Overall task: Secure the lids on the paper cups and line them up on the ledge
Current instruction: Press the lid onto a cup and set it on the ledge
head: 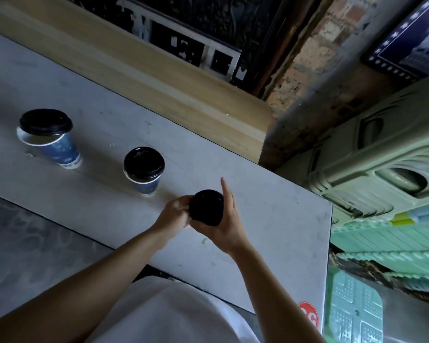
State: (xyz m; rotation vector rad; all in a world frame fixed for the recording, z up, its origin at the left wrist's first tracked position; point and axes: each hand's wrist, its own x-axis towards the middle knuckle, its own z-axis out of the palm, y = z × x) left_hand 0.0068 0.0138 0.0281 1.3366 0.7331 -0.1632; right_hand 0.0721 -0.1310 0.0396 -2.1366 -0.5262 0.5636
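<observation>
Only the head view to go on, so here goes. Lower middle of the frame, both hands are on the nearest cup (206, 208), and all I can really see of it is the black top. The left hand (174, 214) has its grip wrapped round the cup's left side. The right hand (227, 227) cradles the right side, thumb curled under and forefinger sticking straight out, so that grip is closed on the cup too. From above I can't tell if that lid is snapped fully down, or if the cup is resting on the table.

Up and left of it, the middle cup (144, 169) stands on the grey table (270, 219), and its lid looks seated flat. Further left, the far cup (60, 149) is the problem: its lid (45, 122) sits skewed, with the white rim showing bare below it.

My read is one done, one in hand, one left to press shut. The three make a rough diagonal row, well apart, so the lining up looks mostly sorted.
</observation>
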